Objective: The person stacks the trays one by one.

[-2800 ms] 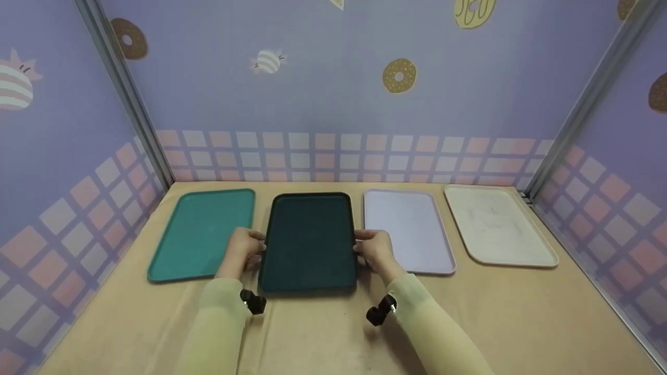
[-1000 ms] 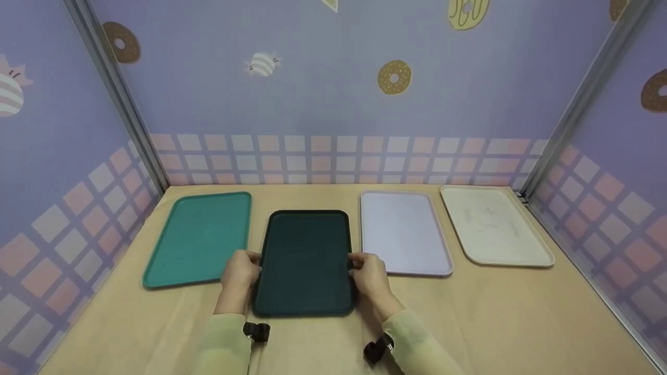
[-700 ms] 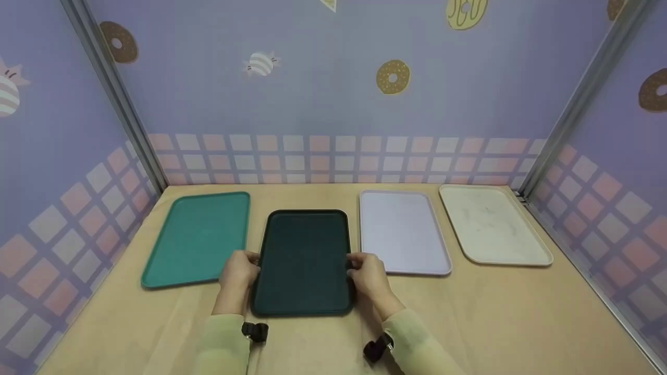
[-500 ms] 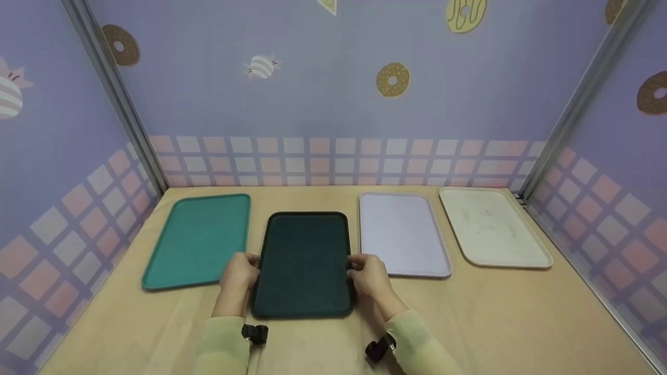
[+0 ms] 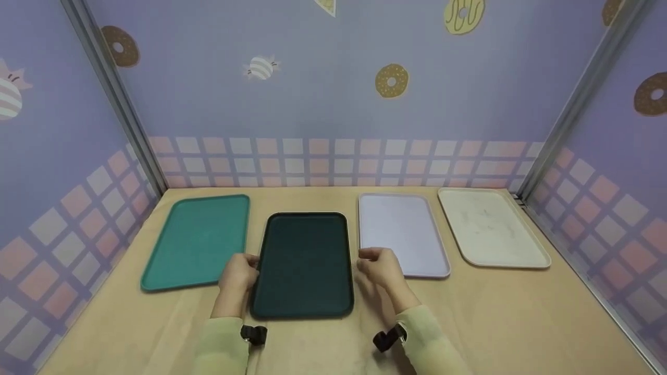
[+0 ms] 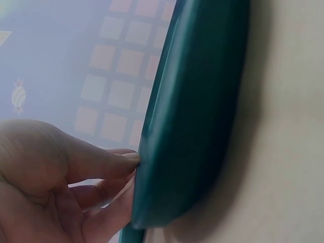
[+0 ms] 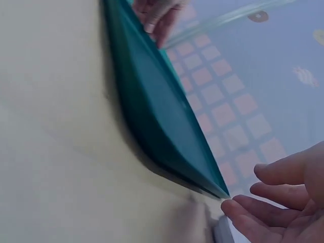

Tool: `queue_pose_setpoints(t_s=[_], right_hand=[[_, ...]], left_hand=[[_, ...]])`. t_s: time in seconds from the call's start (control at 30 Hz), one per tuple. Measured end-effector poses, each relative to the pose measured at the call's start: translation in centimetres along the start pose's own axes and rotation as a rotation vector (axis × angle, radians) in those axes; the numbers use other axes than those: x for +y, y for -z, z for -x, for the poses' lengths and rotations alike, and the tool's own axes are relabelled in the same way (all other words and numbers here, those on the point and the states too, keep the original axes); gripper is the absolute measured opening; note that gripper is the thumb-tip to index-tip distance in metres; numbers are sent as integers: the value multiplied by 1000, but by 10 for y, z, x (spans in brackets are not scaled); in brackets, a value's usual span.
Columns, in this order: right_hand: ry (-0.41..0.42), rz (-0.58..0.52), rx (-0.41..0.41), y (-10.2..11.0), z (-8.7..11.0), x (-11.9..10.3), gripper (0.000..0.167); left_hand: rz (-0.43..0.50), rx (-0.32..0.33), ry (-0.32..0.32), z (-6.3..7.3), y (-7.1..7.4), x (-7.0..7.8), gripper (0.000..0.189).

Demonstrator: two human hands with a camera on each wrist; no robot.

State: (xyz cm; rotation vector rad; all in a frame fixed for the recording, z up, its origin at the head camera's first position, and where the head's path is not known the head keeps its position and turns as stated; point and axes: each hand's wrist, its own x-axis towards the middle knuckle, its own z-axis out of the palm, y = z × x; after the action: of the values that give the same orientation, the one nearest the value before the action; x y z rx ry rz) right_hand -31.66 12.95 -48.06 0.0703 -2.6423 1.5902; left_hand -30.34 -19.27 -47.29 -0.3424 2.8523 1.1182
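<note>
A dark green tray (image 5: 305,265) lies lengthwise in the middle of the table. At its left rim is my left hand (image 5: 239,273); the left wrist view shows the thumb (image 6: 124,161) at the rim's edge and the other fingers partly hidden behind it. My right hand (image 5: 383,268) is off the tray's right rim, fingers loosely extended and holding nothing. In the right wrist view its fingertips are close to the tray's corner. This hand overlaps the lower left edge of a lilac tray (image 5: 404,229) in the head view.
A teal tray (image 5: 200,239) lies at the left, just beside my left hand. Farther right is a white marbled tray (image 5: 492,226). Walls with printed sweets and metal corner posts (image 5: 117,104) enclose the wooden table (image 5: 495,323) at the back and sides.
The dark green tray has come nearer to me along the table. My right hand has since let go of its right rim and moved slightly right; the left hand stays at the left rim.
</note>
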Motion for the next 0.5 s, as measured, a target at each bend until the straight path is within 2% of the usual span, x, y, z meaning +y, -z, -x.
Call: queue_pose_setpoints(t_s=[0.23,0.5], right_hand=[[-57,-54,42,25,-8,5,31],[-133,-126,105,72,-26,19,38]], left_hand=[[-4,2,-8,0,0,0,46],[-19,-2,-9,1,0,0,47]])
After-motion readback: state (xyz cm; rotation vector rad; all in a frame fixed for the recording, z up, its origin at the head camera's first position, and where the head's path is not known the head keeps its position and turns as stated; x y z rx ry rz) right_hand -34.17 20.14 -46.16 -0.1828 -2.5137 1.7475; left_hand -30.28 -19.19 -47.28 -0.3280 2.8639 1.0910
